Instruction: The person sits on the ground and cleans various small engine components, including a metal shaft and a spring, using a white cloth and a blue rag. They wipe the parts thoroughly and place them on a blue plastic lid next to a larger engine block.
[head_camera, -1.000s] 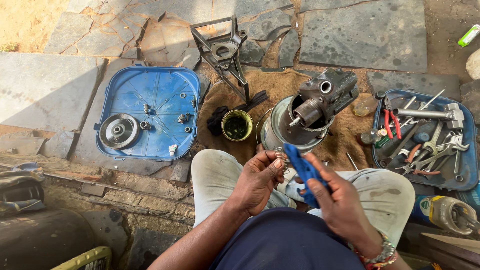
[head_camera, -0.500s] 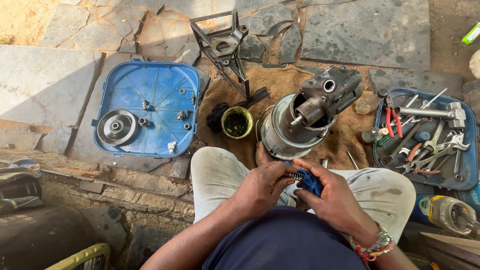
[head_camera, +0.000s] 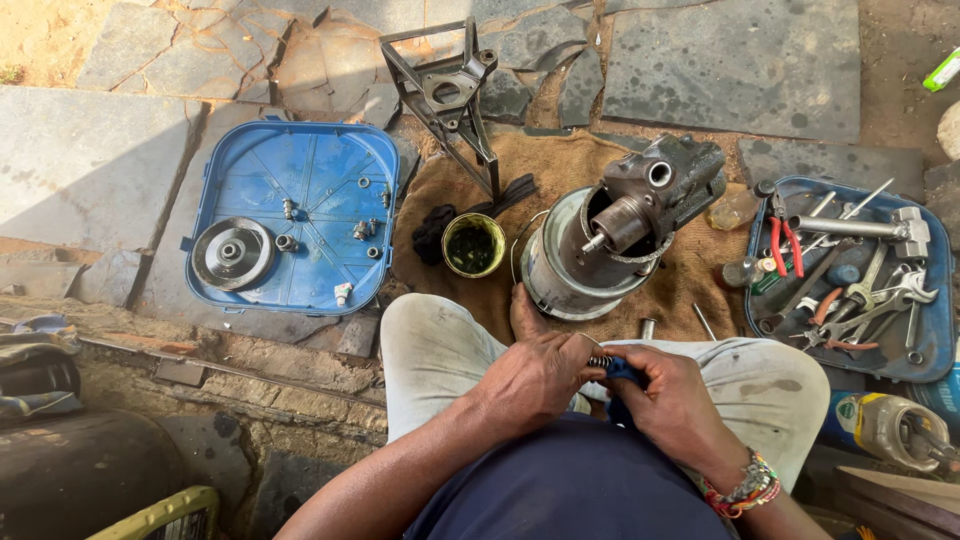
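Over the lap, near the scene's centre, both hands meet: the left hand (head_camera: 535, 378) curls its fingers tight around a small coiled spring (head_camera: 599, 360), while the right hand (head_camera: 672, 400) is clenched on a blue cloth (head_camera: 622, 372) touching that spring; the grey motor housing (head_camera: 600, 250) stands just beyond

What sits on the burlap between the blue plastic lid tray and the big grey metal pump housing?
In the head view, a small round yellow-green tin with dark contents, and a black rag beside it, lie between the blue lid tray and the pump housing.
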